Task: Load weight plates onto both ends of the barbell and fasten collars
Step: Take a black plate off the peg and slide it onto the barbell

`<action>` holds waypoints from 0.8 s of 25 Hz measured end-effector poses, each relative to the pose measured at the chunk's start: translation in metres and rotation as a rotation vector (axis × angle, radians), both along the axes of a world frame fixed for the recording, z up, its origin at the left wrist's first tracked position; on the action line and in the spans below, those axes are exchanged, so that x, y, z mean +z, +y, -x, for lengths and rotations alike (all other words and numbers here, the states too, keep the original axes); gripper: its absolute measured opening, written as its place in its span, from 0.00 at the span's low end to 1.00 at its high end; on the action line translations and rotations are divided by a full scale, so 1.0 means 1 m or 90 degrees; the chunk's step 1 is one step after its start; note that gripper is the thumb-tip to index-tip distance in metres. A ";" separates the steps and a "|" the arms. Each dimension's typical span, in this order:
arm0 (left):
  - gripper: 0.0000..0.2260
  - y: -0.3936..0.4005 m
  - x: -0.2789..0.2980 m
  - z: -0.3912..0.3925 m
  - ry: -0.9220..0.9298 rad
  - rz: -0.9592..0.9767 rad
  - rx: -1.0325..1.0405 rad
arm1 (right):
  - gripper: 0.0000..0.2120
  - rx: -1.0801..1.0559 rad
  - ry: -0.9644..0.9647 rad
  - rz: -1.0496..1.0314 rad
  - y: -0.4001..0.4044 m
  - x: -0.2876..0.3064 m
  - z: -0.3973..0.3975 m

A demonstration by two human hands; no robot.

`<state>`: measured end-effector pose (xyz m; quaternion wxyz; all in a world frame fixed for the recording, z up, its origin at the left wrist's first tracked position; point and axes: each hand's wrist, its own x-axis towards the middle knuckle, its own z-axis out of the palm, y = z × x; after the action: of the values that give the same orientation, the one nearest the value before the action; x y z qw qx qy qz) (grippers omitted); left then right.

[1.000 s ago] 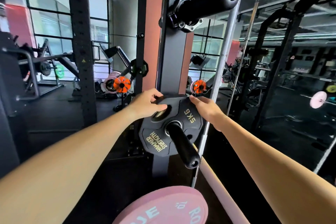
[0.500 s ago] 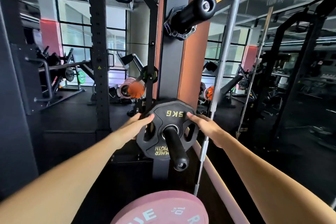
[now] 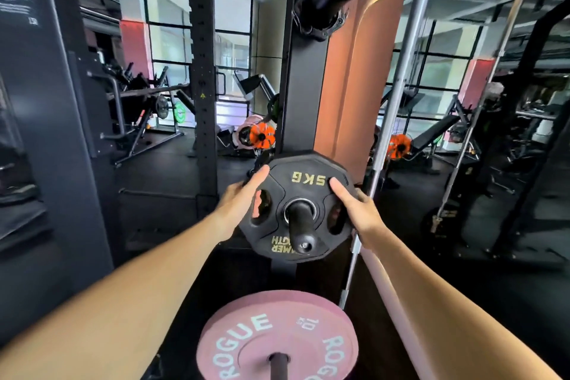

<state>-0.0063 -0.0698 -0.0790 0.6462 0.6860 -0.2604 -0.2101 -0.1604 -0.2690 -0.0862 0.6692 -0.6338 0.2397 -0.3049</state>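
The person grips a black 5 kg plate point(image 3: 297, 205) with both hands: the left hand point(image 3: 243, 199) clamps its rim at about 9 o'clock, fingers showing through a cut-out, and the right hand point(image 3: 354, 210) clamps the rim at about 3 o'clock. The plate sits on a black storage peg point(image 3: 300, 225) of the rack upright point(image 3: 303, 86), the peg passing through its centre hole. Below, at 6 o'clock, a pink 10 kg plate point(image 3: 277, 336) sits on another peg. A bare silver barbell point(image 3: 398, 95) stands just right of the upright. By this view the task looks barely begun: no plate on a barbell sleeve, and no collar fastened.
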 end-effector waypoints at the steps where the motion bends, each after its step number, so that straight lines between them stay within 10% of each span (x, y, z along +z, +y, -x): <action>1: 0.34 0.002 -0.002 0.008 0.015 0.003 0.016 | 0.22 -0.006 -0.013 -0.012 0.003 -0.003 0.003; 20: 0.31 0.133 0.025 0.097 -0.042 0.148 0.164 | 0.19 -0.053 -0.128 0.042 0.168 0.047 0.089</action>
<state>-0.1036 0.0633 -0.0536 0.7339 0.6408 -0.2138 -0.0716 -0.2496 -0.1009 -0.0396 0.6554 -0.6112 0.1877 -0.4021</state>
